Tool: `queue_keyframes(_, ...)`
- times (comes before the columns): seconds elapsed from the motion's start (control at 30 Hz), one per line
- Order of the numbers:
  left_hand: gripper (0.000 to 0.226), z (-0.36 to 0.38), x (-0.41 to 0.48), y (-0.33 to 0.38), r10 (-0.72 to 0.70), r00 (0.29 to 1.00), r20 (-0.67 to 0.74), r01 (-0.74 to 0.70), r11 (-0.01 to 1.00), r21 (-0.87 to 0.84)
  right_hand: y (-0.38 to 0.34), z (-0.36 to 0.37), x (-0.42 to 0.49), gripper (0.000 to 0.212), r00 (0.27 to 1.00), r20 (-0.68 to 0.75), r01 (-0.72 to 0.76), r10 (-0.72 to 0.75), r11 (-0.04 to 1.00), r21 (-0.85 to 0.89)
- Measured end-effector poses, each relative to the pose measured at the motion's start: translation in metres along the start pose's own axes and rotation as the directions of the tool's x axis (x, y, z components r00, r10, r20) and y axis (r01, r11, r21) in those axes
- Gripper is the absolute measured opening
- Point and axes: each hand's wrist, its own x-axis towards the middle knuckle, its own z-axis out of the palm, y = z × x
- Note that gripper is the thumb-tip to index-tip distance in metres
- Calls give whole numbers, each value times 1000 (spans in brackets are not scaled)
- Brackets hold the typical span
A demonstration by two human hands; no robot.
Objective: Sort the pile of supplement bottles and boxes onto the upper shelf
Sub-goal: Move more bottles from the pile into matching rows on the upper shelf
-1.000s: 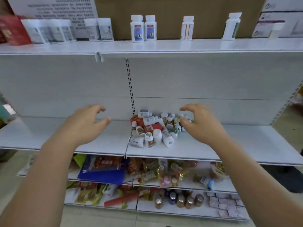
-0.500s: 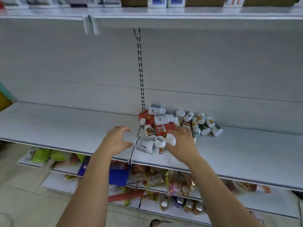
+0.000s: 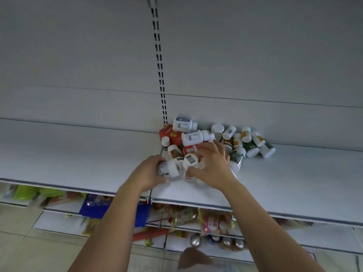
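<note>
We note the pile of supplement bottles and boxes on the white shelf, against the back panel, just right of the slotted upright. All bottles are capped; contents cannot be told.

- Left hand: fingers curled round a white bottle that lies on its side at the pile's front edge
- Right hand: thumb and fingers wrapped round a white-capped bottle, barcode sticker on the cap facing us
- Red box at the pile's left rear, with two blue-labelled white bottles lying on and beside it
- Green-labelled bottles on their sides at the right of the pile, touching one another; yellow-labelled bottle behind them

Both forearms cross the shelf's front lip and hide part of the pile's near side.

Below: lower shelves carry coloured snack packets, a blue pack and a row of lidded jars, all blurred. Pale tiled floor at lower left
</note>
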Motion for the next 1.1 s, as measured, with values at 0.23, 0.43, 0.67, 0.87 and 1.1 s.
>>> queue_keyframes(0.23, 65, -73, -63, 30, -149, 978, -147, 20, 768, -641, -80, -53, -23, 25, 955, -135, -63, 265, 623, 780)
queue_keyframes(0.43, 34, -136, -131, 74, -27, 997, -72, -61, 298, -953, -157, -102, -64, 19, 964, 19, -103, 264, 308, 946)
queue_keyframes(0.67, 70, -187, -193, 109, 101, 988, -115, -134, 212, -968, -212, -152, -113, 21, 972, 99, -125, 213, 113, 986)
queue_keyframes(0.87, 53, -219, -224, 152, 225, 962, -152, -204, 230, -952, -236, -198, -146, 23, 993, 4, -20, 119, 132, 991)
queue_keyframes(1.1, 50, -255, -227, 219, 363, 894, -262, -385, 326, -864, -229, -265, -146, 22, 978, -159, 117, 134, 275, 954)
